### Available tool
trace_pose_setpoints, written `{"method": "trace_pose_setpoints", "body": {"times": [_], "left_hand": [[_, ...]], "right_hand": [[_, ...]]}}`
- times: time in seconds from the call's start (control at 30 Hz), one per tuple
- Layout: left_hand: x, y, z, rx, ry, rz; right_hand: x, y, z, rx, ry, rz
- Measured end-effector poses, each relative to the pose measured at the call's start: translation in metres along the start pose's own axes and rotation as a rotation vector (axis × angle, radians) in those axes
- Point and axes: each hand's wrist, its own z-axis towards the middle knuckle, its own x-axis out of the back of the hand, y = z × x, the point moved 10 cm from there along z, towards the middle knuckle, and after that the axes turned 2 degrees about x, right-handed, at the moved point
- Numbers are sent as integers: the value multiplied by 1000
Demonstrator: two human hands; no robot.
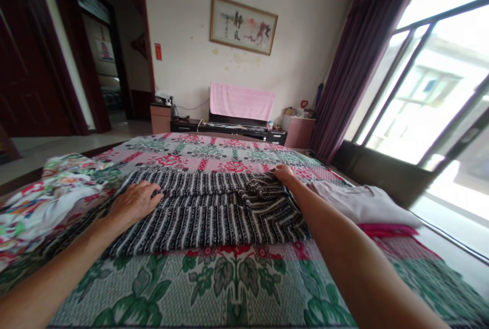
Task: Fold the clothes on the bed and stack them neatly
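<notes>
A black-and-white striped knit garment lies spread in a folded strip before me, with bunched folds toward its right end. My left hand rests on its left part, palm down, fingers stretched out over the knit. At the garment's far right corner, my right hand has its fingers curled onto the edge, partly hidden from view. Underneath is a patterned cover in green, red and pink with flowers.
To the left lies a crumpled, multicoloured white cloth. Folded pale clothing sits on a bright pink folded piece at the right. Beyond are a low black cabinet, a pink cloth and, rightward, a window.
</notes>
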Motion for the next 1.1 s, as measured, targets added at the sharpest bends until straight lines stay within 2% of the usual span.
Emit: {"method": "trace_pose_setpoints", "body": {"times": [0.2, 0.27, 0.33, 0.43, 0.5, 0.63, 0.7, 0.8, 0.83, 0.93, 1.03, 1.1], "left_hand": [[5, 2, 0, 4, -10, 6], [6, 3, 0, 5, -14, 9], [6, 5, -1, -4, -22, 20], [7, 7, -1, 3, -29, 40], [7, 6, -1, 11, -26, 42], [4, 4, -1, 11, -15, 19], [2, 2, -1, 6, -13, 14], [0, 1, 0, -3, -5, 3], [-1, 0, 0, -6, -1, -2], [-1, 0, 1, -21, 8, -6], [-3, -2, 1, -32, 14, -27], [-5, -5, 1, -26, 15, -100]], "right_hand": [[13, -11, -20, -14, 19, -114], [19, -16, -28, 24, 66, -150], [20, -25, -33, 121, 88, -203], [9, -38, -32, 278, -56, -274], [4, -41, -29, 315, -179, -289], [25, -53, -33, 355, -225, -278], [29, -64, -50, 435, -304, -209], [17, -84, -94, 616, -528, -80], [14, -90, -107, 664, -556, -72], [8, -102, -126, 725, -449, -183], [8, -105, -124, 647, -284, -310], [17, -108, -122, 590, -164, -305]]}}
